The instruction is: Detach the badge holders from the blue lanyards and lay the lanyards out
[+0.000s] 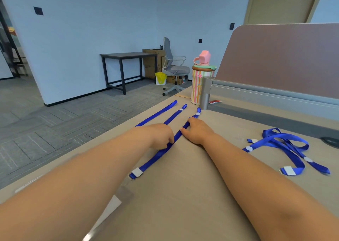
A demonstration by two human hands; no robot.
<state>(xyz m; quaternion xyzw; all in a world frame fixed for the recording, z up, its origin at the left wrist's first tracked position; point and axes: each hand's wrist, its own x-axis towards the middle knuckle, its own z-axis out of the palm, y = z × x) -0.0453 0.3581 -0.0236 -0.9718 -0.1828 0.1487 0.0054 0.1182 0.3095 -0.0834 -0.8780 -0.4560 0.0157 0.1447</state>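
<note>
**Held in Two Places**

Nearest, blurred, partly under the left forearm and cut by the frame edge: clear badge holder (117, 202), just short of the middle lanyard's (157, 155) clip end; contents unreadable. On that lanyard, left hand (161, 135) pinching with curled fingers; farther along, right hand (198, 130), thumb and forefinger round the strap. Right of it, tangled lanyards (284, 143). Left of it, two straight lanyards (157, 114). Beyond it, striped bottle (197, 82), half behind a divider post (205, 94), contents unseen.
</note>
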